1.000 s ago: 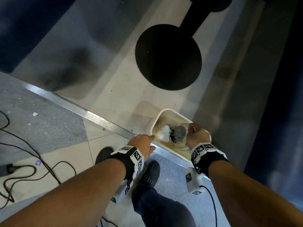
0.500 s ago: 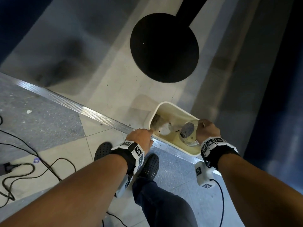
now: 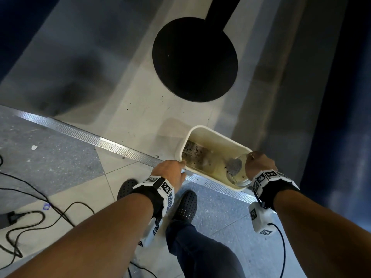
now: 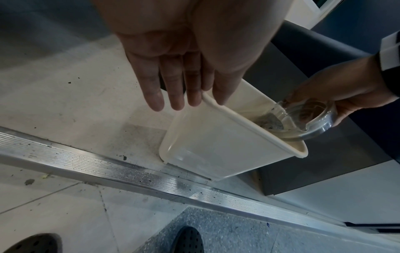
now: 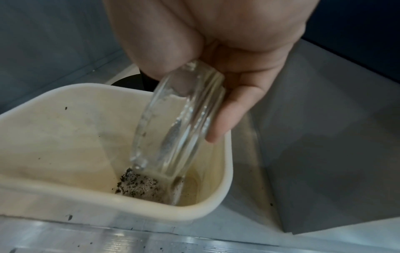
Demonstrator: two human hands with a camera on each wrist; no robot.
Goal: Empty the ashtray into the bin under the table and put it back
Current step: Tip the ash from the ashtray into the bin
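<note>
A cream plastic bin (image 3: 212, 129) stands on the floor against a metal strip. My right hand (image 3: 260, 163) grips a clear glass ashtray (image 3: 237, 173), tipped on its edge inside the bin's right end. A grey ash film (image 3: 233, 165) clings to the glass. Loose dark ash (image 3: 192, 151) lies on the bin's bottom at the left end. In the right wrist view the ashtray (image 5: 179, 119) stands nearly vertical above the ash (image 5: 138, 186). My left hand (image 4: 177, 85) has straight fingers at the bin's near-left corner, with the thumb lying over the rim (image 4: 238, 116).
A black round table base (image 3: 194, 59) with its post stands beyond the bin. The ribbed metal strip (image 3: 100, 143) crosses the floor diagonally. Black cables (image 3: 30, 217) lie at the left. My dark shoes (image 3: 186, 205) are just behind the strip. Dark blue panels rise on the right.
My right hand has carried the tipped ashtray from the middle of the bin to its right end. Ash now shows on the bin's bottom. The left hand stayed at the corner.
</note>
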